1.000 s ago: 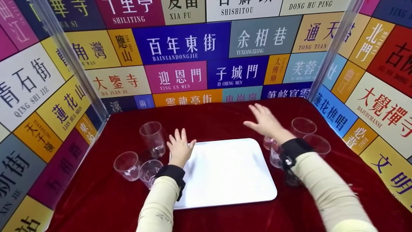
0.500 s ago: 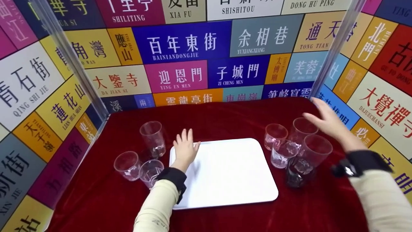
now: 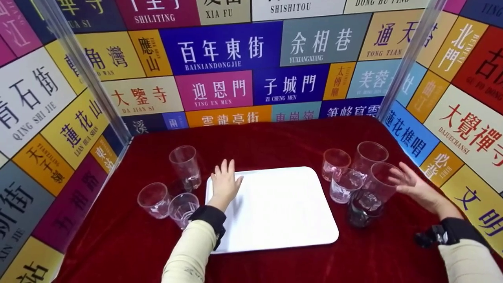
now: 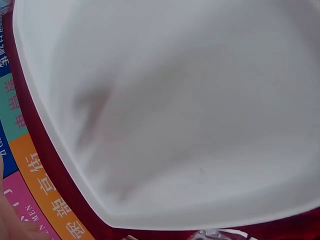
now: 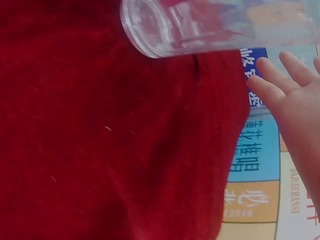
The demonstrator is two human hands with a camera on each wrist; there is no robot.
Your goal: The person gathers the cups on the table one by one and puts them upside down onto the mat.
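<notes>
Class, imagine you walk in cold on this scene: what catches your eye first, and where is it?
The white tray lies mid-table on the red cloth, with the left hand flat on its left edge. Clear plastic cups cluster on both sides; the right hand is open beside the tall cup on the right. Bright street-name panels wall the table in.

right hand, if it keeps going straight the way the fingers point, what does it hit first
Most likely the tall clear cup nearest the person in the right group. The right hand is open with its fingers aimed left at that cup's side, seemingly just short of it; the remaining gap is hard to judge.
</notes>
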